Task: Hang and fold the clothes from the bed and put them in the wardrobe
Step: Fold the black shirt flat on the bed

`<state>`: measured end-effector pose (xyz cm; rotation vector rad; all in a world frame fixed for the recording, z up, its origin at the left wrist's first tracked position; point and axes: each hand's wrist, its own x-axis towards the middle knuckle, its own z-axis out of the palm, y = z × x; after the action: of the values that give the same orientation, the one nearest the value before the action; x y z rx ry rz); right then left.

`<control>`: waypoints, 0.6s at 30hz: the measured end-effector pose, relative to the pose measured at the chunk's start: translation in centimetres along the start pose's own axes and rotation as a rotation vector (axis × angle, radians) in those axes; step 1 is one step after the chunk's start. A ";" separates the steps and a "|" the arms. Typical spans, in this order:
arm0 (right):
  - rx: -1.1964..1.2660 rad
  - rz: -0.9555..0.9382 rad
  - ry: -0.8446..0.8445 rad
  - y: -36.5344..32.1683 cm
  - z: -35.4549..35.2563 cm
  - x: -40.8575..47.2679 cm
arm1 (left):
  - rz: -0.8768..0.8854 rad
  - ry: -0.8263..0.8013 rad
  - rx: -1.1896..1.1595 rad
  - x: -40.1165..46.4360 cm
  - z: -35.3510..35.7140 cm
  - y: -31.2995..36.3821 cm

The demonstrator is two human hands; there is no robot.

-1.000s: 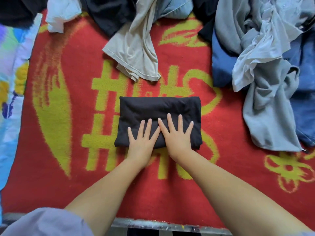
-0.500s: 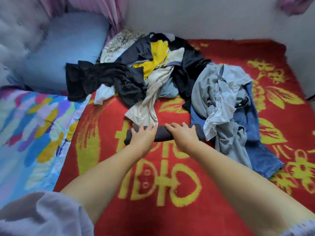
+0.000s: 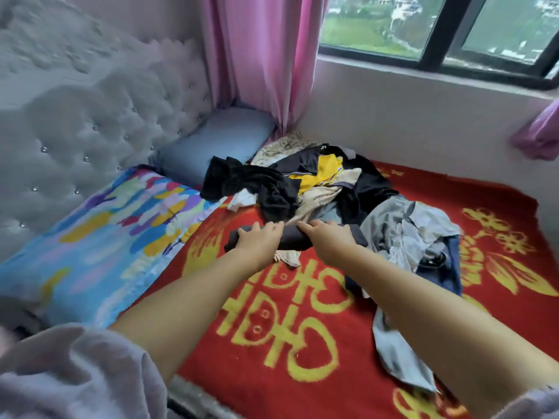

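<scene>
A folded black garment [image 3: 295,238] is raised just above the red and yellow bed blanket [image 3: 272,337]. My left hand [image 3: 257,244] grips its left part, fingers curled over the top edge. My right hand [image 3: 328,241] grips its right part the same way. Behind it lies a pile of loose clothes [image 3: 317,189]: black, yellow, beige and grey pieces. A grey and blue heap [image 3: 408,234] spreads to the right of my right hand. No wardrobe is in view.
A multicoloured sheet [image 3: 99,237] covers the bed's left side below a tufted grey headboard [image 3: 75,116]. A blue pillow [image 3: 217,137] sits at the far corner by a pink curtain [image 3: 257,55]. A wall and window [image 3: 438,31] bound the far side.
My hands went from pressing flat on the folded black garment to gripping it and lifting it off the blanket. My head rose, so the view now takes in headboard, curtain and window.
</scene>
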<state>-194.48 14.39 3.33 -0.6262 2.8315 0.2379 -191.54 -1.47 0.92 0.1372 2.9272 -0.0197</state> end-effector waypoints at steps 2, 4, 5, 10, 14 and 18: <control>-0.028 -0.067 0.012 -1.6 0.0 -1.9 | -0.073 -0.015 -0.033 -3.7 0.4 -0.1; -0.071 -0.150 0.019 -3.9 -0.1 -3.6 | -0.150 -0.045 -0.054 -7.5 0.7 -0.7; -0.100 -0.195 0.019 -5.3 -0.2 -4.3 | -0.188 -0.056 -0.059 -9.5 0.8 -1.3; -0.153 -0.392 0.035 -14.6 -1.9 -7.9 | -0.353 -0.041 -0.089 -19.8 1.1 -6.1; -0.199 -0.550 0.040 -24.6 -2.8 -11.6 | -0.513 -0.029 -0.101 -29.6 2.6 -11.5; -0.206 -0.734 0.053 -36.7 -2.3 -17.1 | -0.667 -0.045 -0.151 -42.1 5.7 -16.9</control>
<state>-164.00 -12.23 5.98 -1.6603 2.4239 0.3740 -150.98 -22.25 4.24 -0.8425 2.7693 0.0926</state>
